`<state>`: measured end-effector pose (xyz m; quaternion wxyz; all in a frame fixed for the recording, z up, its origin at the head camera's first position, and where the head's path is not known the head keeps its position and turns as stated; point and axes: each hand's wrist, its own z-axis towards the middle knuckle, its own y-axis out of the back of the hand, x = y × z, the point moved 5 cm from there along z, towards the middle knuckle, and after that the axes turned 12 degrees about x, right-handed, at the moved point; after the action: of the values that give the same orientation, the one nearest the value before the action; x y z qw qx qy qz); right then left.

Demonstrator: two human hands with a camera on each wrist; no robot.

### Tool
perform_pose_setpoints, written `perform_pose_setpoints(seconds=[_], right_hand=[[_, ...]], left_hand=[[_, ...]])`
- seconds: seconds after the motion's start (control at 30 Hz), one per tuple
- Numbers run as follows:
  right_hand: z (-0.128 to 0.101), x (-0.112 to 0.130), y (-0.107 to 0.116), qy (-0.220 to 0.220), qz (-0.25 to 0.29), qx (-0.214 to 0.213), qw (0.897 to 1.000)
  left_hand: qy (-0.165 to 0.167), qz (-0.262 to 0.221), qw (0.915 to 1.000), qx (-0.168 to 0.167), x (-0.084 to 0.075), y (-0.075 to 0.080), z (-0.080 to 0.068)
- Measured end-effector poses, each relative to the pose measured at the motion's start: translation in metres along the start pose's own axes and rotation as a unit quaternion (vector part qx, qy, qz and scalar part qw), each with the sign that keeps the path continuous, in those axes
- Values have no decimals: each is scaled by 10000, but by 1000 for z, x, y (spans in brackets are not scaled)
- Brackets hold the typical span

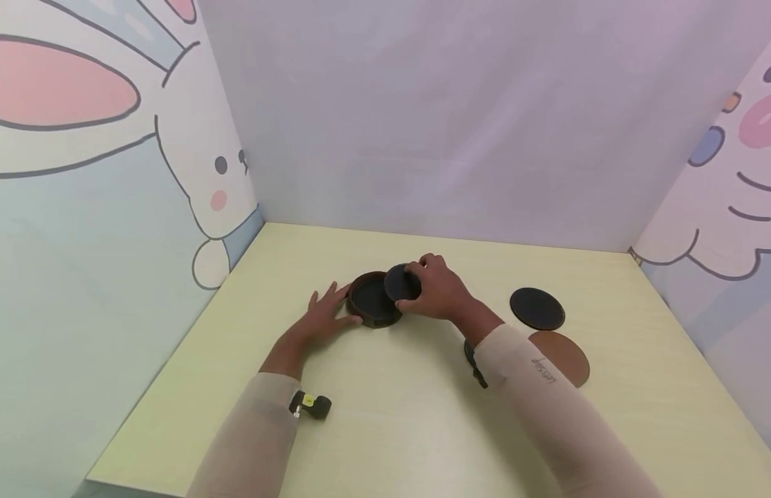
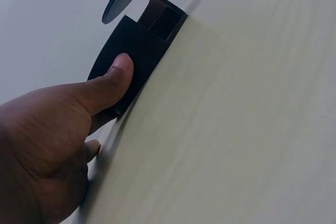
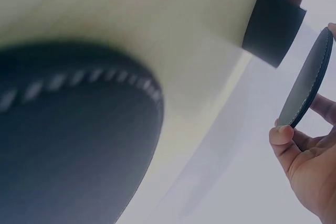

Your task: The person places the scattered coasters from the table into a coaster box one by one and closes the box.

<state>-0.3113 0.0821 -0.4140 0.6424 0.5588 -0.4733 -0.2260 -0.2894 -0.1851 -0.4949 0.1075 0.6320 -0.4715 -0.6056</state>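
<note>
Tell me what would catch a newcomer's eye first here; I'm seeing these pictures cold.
At the middle of the pale table, the right hand pinches a dark round coaster tilted over a round dark holder, while the left hand touches the holder's near side. To the right lie a black coaster and a brown coaster. Cartoon animals decorate the side walls.

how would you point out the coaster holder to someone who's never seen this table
On the pale yellow table, look near the middle, where both hands meet. The holder is the round dark tub that the left hand touches. Unlike the flat coasters lying to the right, it has a raised wall.
</note>
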Motion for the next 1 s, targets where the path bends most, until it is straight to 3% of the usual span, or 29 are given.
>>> perform_pose_setpoints(seconds=[0.77, 1.0], right_hand=[[24, 44, -17, -47, -248, 204, 9995], [29, 50, -21, 62, -365, 214, 9991]], left_hand=[[138, -52, 9999, 84, 2, 0, 0], [30, -3, 9999, 99, 0, 1, 1]])
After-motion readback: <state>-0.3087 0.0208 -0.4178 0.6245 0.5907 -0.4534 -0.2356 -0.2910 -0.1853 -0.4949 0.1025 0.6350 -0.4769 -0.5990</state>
